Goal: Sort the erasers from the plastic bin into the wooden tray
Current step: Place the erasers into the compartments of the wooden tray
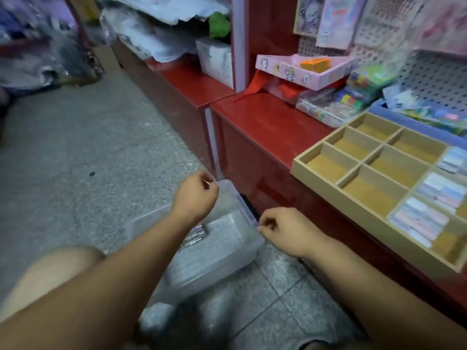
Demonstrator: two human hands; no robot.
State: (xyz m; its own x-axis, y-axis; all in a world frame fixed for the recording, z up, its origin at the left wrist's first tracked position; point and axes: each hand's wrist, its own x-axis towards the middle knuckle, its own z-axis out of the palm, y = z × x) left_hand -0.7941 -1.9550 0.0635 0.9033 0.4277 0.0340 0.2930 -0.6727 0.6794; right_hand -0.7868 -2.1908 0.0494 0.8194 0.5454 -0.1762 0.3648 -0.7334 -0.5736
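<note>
I saw 1 plastic bin (227, 238) on floor (75, 147) | 1 wooden tray (328, 184) on tabletop (265, 117), erasers (419, 221) in 3 compartments, 6 bare | right hand (285, 231) fingers (262, 227) pinched bin rim | left hand (194, 195) curled, grip unclear

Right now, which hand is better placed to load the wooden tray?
Likely right. The right hand holds the rim of the plastic bin on the side nearest the wooden tray; the left hand, at the far corner, would reach across.

grey floor (75, 160) under plastic bin (222, 251), red counter (265, 117) under wooden tray (328, 188)
</note>
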